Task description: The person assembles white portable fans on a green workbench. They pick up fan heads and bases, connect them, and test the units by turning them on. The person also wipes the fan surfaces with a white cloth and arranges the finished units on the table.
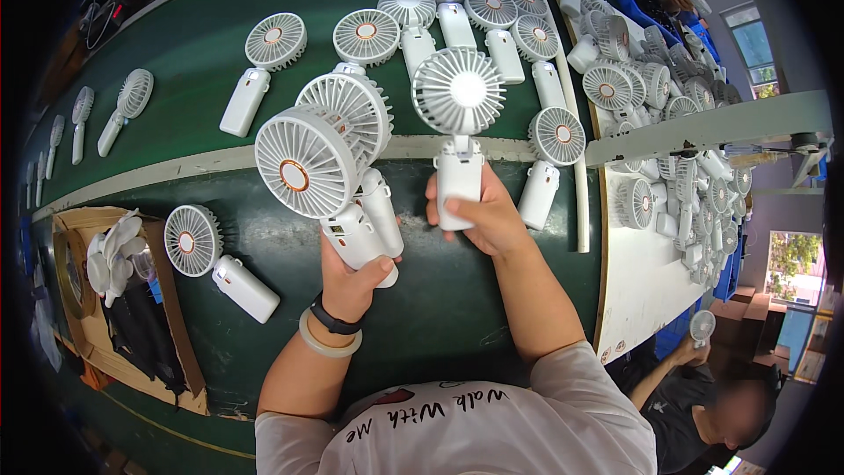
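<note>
My left hand (348, 280) is closed around the handles of two white handheld fans. The front fan (280, 163) has an orange ring at the centre of its grille; the second fan (367, 110) is partly hidden behind it. In my right hand (494, 218) is another handheld fan (459, 92), held upright by its handle, thumb across the front and its plain ribbed side facing me. Left of my left hand, a loose fan (195, 242) lies on the green table (422, 317). To the right of my right hand lies one more fan (557, 136).
Several white fans (365, 37) lie along the green belt (193, 53) beyond a pale rail (158, 185). A cardboard box (180, 334) holds parts at left. On the right, a white table (629, 273) bears a heap of fans (655, 79). Two other people work on that side.
</note>
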